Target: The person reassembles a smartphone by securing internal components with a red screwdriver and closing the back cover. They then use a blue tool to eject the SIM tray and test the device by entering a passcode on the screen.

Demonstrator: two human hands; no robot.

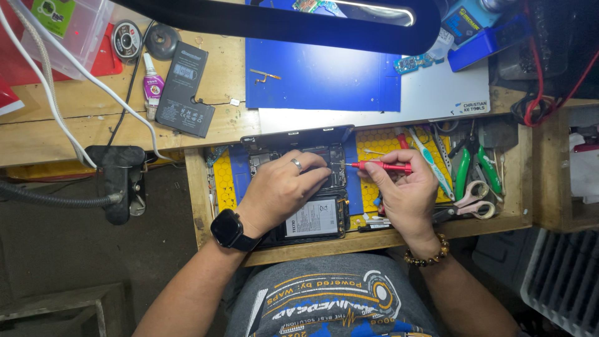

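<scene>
Left hand [281, 190]: lies flat on the opened phone [306, 187], fingers spread and pressing it down, closed on nothing.
Right hand [405, 190]: grip pinched shut on the red screwdriver [380, 166], its tip at the phone's upper right edge.
Phone: back off, battery showing, on the blue mat [240, 171] in the wooden tray [198, 206] below the table [62, 118].
Doing it well: I judge the tip should sit square in the screw, with light pressure and the phone pinned.
Nearby: green pliers [462, 175], scissors [474, 200].
</scene>
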